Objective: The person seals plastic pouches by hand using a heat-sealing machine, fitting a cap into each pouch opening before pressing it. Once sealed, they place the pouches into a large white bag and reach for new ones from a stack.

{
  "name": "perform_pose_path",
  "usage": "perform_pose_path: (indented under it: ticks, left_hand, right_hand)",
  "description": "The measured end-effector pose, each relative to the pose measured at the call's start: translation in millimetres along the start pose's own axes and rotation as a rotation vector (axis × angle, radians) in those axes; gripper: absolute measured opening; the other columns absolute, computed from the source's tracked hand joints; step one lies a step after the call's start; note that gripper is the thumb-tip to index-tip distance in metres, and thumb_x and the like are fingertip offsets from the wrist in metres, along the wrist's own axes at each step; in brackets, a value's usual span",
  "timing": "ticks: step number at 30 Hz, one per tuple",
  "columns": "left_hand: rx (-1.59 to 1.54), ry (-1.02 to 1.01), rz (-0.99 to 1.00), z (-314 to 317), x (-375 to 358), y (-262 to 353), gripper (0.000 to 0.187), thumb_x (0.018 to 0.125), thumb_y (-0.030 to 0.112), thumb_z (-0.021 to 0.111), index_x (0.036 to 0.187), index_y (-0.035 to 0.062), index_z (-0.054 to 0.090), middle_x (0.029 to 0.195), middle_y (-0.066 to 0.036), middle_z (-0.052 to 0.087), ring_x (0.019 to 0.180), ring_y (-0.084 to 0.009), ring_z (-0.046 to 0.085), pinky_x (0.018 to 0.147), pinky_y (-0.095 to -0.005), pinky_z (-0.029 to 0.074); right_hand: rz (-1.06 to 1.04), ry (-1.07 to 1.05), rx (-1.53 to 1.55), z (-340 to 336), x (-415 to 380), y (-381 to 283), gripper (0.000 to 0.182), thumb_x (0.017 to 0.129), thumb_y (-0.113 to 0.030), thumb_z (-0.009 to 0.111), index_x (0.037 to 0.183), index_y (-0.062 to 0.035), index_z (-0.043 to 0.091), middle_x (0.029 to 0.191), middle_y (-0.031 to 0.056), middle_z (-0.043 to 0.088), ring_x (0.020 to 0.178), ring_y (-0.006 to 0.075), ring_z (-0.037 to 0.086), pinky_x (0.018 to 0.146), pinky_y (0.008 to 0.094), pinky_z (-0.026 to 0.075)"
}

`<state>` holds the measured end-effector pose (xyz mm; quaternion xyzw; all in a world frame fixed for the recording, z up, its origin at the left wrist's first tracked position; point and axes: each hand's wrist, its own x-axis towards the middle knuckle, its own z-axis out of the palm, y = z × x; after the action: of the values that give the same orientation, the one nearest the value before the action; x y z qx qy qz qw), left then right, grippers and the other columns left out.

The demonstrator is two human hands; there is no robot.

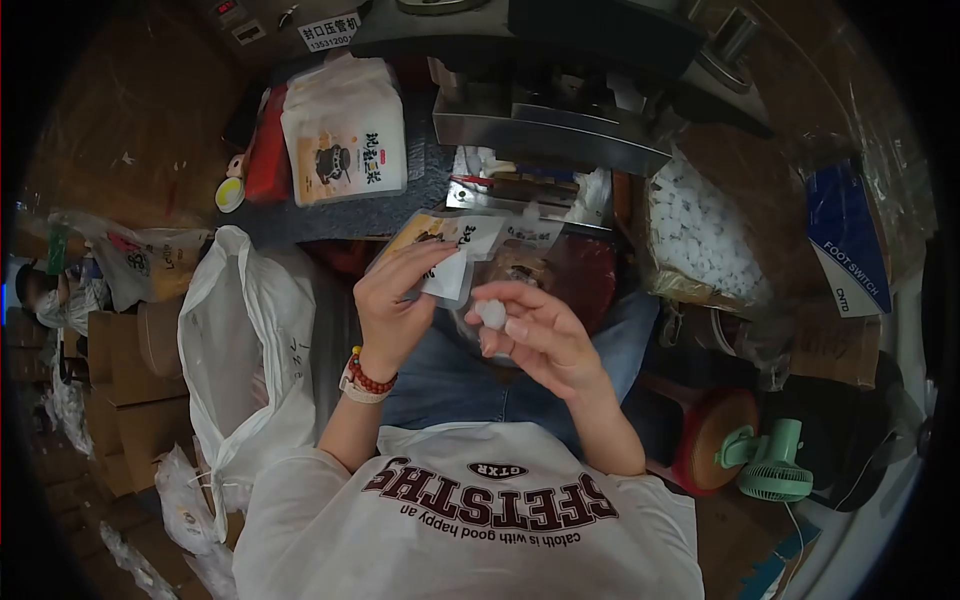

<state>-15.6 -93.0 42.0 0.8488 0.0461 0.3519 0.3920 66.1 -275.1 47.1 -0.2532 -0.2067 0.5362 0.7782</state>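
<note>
My left hand (pixel 395 300) holds a printed pouch (pixel 455 265) between thumb and fingers, tilted over my lap. It is white, with orange and black print partly covered by the fingers. To its right, my right hand (pixel 545 340) pinches a small white plastic piece (pixel 492 314) between thumb and fingertips, close below the pouch's corner. Past both hands, more clear and printed pouches (pixel 525 265) lie at the front of the machine. A stack of similar white pouches (pixel 345 135) rests on the dark worktop beyond my left hand.
A metal machine (pixel 550 130) stands ahead, with a tray (pixel 530 190) of small parts under it. At the right, a box holds many small white pieces (pixel 700 235). An open white sack (pixel 240 350) stands at my left, and a green fan (pixel 780 470) at my right.
</note>
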Motion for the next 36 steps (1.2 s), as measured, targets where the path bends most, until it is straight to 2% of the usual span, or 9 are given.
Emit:
perform_pose_path:
  ticks: [4,10,13,17,22,25,27,31,36]
  left_hand:
    - [0.067,-0.047,0.040,-5,-1,4,0.044,0.059,-0.010,0.052,0.098,0.0024,0.068,0.099,-0.012,0.069,0.097,-0.0278,0.066,0.087,-0.0343,0.051]
    - [0.240,-0.064,0.110,-4,-3,18,0.044,0.058,-0.010,0.053,0.096,0.0062,0.069,0.098,-0.007,0.070,0.098,-0.0255,0.066,0.083,-0.0334,0.053]
    - [0.231,-0.071,0.126,-1,-3,21,0.044,0.058,-0.009,0.053,0.095,0.0073,0.070,0.098,-0.005,0.070,0.098,-0.0245,0.066,0.081,-0.0328,0.053]
    - [0.241,-0.089,0.137,-1,2,25,0.043,0.058,-0.009,0.054,0.095,0.0072,0.069,0.097,-0.005,0.070,0.098,-0.0243,0.066,0.080,-0.0324,0.053]
    - [0.180,-0.146,0.156,4,7,24,0.043,0.056,-0.008,0.054,0.094,0.0069,0.070,0.097,-0.007,0.070,0.096,-0.0270,0.066,0.080,-0.0335,0.053]
    - [-0.141,-0.268,0.047,7,11,25,0.030,0.067,-0.005,0.062,0.094,0.0052,0.070,0.090,-0.008,0.070,0.084,-0.0216,0.069,0.073,-0.0303,0.054]
    - [-0.362,-0.543,-0.440,21,9,16,0.014,0.083,0.007,0.066,0.095,-0.0008,0.070,0.086,-0.009,0.071,0.073,-0.0121,0.067,0.065,-0.0237,0.052]
    - [-0.807,-0.381,-0.884,66,16,-12,0.026,0.089,0.020,0.066,0.096,-0.0050,0.068,0.086,-0.007,0.070,0.072,-0.0087,0.065,0.061,-0.0222,0.052]
    - [-0.984,-0.331,-0.915,76,60,-21,0.027,0.088,0.016,0.066,0.105,-0.0045,0.064,0.098,-0.011,0.068,0.082,-0.0167,0.068,0.073,-0.0274,0.056]
  right_hand:
    - [0.008,0.068,-0.058,-2,-17,1,0.033,0.094,-0.008,0.054,0.124,0.0003,0.046,0.105,0.0142,0.061,0.103,0.0199,0.059,0.090,0.0310,0.046]
    - [-0.733,0.279,-0.606,13,-14,-12,0.022,0.092,-0.003,0.054,0.112,0.0007,0.046,0.111,0.0199,0.061,0.100,0.0237,0.061,0.089,0.0324,0.047]
    - [-0.677,0.241,-1.131,0,-11,-21,0.017,0.089,-0.001,0.058,0.105,0.0003,0.053,0.107,0.0162,0.064,0.099,0.0239,0.061,0.089,0.0341,0.045]
    - [-0.860,0.264,-1.383,4,-4,-31,0.019,0.082,0.001,0.062,0.100,-0.0033,0.056,0.108,0.0101,0.067,0.105,0.0305,0.061,0.097,0.0454,0.036]
    - [-0.721,0.146,-1.510,-6,5,-28,0.020,0.085,-0.003,0.061,0.100,-0.0076,0.047,0.105,0.0109,0.069,0.117,0.0305,0.056,0.106,0.0508,0.023]
    - [-0.687,0.072,-1.429,-5,3,-40,0.027,0.085,-0.006,0.062,0.109,-0.0055,0.048,0.113,0.0120,0.066,0.120,0.0307,0.053,0.107,0.0471,0.024]
    - [-0.495,0.325,-1.457,-7,4,-42,0.040,0.086,-0.009,0.062,0.122,-0.0029,0.046,0.121,0.0160,0.061,0.121,0.0301,0.051,0.106,0.0391,0.029]
    - [-0.605,0.720,-1.348,-22,-10,-70,0.036,0.089,-0.008,0.060,0.122,0.0011,0.050,0.121,0.0133,0.058,0.113,0.0216,0.054,0.098,0.0325,0.038]
    - [-0.575,1.068,-1.796,-70,-18,-114,0.025,0.086,-0.008,0.060,0.110,0.0003,0.059,0.105,0.0147,0.063,0.096,0.0298,0.060,0.084,0.0362,0.048]
